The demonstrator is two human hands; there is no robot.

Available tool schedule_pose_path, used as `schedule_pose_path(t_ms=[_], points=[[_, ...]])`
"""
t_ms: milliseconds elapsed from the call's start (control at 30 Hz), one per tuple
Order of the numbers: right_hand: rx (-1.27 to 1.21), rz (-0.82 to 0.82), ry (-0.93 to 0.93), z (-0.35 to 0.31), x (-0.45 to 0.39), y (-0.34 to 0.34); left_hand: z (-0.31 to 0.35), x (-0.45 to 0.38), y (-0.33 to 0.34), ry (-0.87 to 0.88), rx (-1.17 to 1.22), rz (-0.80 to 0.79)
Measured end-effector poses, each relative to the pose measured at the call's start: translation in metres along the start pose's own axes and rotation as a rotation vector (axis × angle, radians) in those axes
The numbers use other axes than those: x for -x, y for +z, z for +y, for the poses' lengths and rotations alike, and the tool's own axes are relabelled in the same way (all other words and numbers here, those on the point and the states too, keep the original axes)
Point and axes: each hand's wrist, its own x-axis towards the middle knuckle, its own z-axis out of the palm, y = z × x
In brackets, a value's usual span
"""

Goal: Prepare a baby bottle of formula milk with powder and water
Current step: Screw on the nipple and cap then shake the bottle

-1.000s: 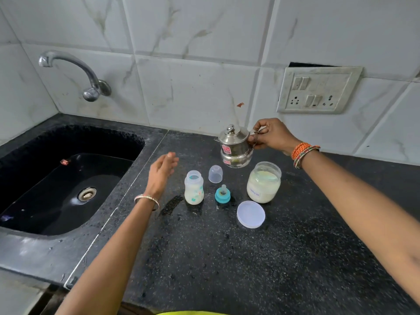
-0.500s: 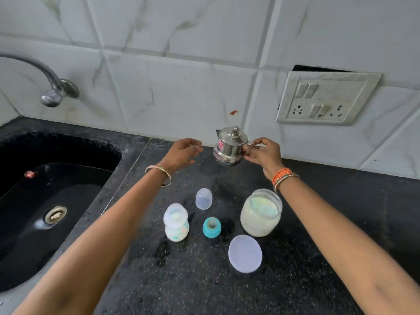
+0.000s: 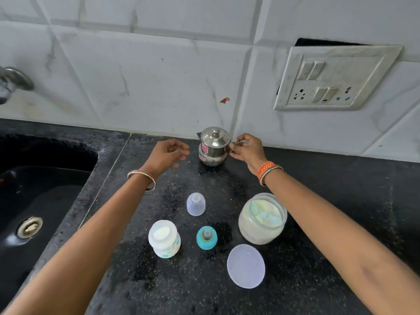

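A black sink (image 3: 34,201) is sitting at the far left, with a tap (image 3: 13,83) sticking out above it. The left hand (image 3: 168,153) is hovering over the dark counter (image 3: 318,223), fingers loosely curled and holding nothing, just beside a steel pot (image 3: 212,146). The open baby bottle (image 3: 164,238) is standing nearer the camera, powder showing inside, with a clear cap (image 3: 196,203) and a teal teat ring (image 3: 206,238) near it. The right hand (image 3: 246,150) is pinching the pot's handle. A powder jar (image 3: 262,218) is standing open, its lid (image 3: 246,266) lying flat just in front of it. A switchboard (image 3: 334,78) is hanging on the tiled wall.
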Motion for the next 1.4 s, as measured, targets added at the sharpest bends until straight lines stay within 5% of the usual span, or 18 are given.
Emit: schedule_pose_path(t_ms=[200, 300, 467, 567, 667, 767, 900, 1067, 1200, 1400], points=[[0.046, 0.002, 0.047, -0.003, 0.001, 0.009, -0.003, 0.012, -0.006, 0.008, 0.031, -0.001], [0.279, 0.052, 0.015, -0.016, 0.006, 0.011, 0.004, 0.022, -0.008, 0.032, 0.033, 0.009], [0.559, 0.205, -0.337, -0.046, 0.064, 0.026, 0.019, 0.058, -0.01, 0.112, 0.094, 0.046], [0.785, -0.068, -0.389, -0.041, 0.126, 0.037, 0.021, 0.094, -0.01, 0.197, 0.108, 0.05], [1.165, -0.403, -0.248, -0.016, 0.178, 0.046, 0.01, 0.13, -0.012, 0.251, 0.152, 0.126], [1.436, -0.531, -0.172, 0.013, 0.206, 0.053, -0.008, 0.159, -0.016, 0.238, 0.204, 0.231], [1.451, -0.459, -0.24, 0.024, 0.221, 0.059, -0.037, 0.189, -0.019, 0.156, 0.17, 0.218], [1.25, -0.314, -0.415, -0.016, 0.222, 0.065, -0.07, 0.206, -0.013, 0.077, 0.089, -0.017], [1.128, -0.439, -0.541, -0.06, 0.228, 0.087, -0.076, 0.202, 0.003, 0.11, 0.059, -0.051], [1.404, -0.608, -0.513, -0.057, 0.238, 0.122, -0.08, 0.197, 0.011, 0.13, 0.16, 0.041]])
